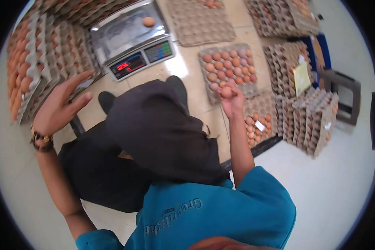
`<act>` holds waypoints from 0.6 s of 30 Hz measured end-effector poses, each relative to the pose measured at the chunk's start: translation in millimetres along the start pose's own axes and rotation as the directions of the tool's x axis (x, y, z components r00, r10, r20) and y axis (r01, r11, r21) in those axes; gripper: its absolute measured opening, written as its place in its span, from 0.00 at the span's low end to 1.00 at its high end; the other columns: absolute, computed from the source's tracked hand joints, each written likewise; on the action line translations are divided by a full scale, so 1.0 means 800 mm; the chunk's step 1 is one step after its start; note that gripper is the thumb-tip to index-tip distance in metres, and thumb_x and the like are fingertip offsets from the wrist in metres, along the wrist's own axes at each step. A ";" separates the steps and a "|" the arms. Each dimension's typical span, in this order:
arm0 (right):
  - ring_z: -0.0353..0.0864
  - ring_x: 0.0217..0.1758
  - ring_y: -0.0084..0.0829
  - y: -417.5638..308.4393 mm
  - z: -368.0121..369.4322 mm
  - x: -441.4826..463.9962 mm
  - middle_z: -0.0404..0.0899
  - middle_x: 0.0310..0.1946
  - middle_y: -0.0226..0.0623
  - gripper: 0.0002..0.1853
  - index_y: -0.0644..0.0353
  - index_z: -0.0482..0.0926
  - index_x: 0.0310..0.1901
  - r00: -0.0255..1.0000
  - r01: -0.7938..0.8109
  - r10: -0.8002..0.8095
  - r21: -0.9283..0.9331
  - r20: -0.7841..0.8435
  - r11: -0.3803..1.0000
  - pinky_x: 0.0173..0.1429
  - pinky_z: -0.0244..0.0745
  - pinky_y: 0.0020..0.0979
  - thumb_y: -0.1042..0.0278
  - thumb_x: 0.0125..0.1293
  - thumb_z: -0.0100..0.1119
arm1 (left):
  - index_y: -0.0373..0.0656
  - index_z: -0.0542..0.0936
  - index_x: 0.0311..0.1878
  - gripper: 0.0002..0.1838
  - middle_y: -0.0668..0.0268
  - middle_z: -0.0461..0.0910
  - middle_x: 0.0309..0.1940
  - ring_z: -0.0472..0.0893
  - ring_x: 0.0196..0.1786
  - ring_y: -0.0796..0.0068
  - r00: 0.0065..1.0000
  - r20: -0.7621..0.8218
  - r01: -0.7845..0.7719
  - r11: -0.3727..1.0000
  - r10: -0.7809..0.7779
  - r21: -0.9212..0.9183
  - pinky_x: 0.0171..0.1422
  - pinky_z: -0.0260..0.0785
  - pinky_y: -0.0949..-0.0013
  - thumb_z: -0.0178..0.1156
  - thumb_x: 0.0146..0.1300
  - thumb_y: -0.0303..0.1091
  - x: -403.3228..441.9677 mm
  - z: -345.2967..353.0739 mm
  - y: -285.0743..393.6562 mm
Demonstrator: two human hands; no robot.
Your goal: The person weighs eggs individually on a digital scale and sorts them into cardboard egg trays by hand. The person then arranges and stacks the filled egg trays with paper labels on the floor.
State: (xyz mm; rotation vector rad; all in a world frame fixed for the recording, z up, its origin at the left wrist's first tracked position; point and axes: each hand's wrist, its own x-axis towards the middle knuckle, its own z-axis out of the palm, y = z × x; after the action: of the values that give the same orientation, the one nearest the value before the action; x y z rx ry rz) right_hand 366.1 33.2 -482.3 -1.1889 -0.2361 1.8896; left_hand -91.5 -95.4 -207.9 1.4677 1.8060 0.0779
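Observation:
My right hand [234, 103] has its fingers round a brown egg [226, 92], at the near edge of a cardboard egg tray [213, 96] with several rows of brown eggs. Whether that egg touches the tray, I cannot tell. On the left, my left hand [61, 103] is open and holds nothing, thumb and fingers apart, near stacked egg trays [66, 46]. A digital scale [131, 50] stands ahead, with one brown egg [148, 21] on its metal pan. Its display glows with red digits, too blurred to read surely.
A largely bare egg tray [200, 25] lies beyond the filled one. Partly filled trays [260, 106] sit by my right forearm. More tray stacks [306, 121] stand at the right, one with a yellow paper [302, 79], beside a grey handle [354, 98].

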 end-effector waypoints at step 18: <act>0.82 0.54 0.53 0.189 0.380 0.219 0.78 0.49 0.48 0.23 0.57 0.83 0.51 0.555 0.706 -0.100 -0.532 0.826 -0.467 0.54 0.81 0.49 0.48 0.61 0.64 | 0.43 0.74 0.70 0.27 0.52 0.79 0.64 0.79 0.64 0.52 0.986 -0.168 0.005 0.999 0.000 0.032 0.68 0.69 0.58 0.63 0.71 0.42 -0.028 0.006 -0.034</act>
State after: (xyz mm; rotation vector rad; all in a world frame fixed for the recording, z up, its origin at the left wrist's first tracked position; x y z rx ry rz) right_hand 5.3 154.8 -519.2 -1.0137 -2.5803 0.5793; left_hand -110.3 -125.3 -212.9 1.5198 1.9522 0.1771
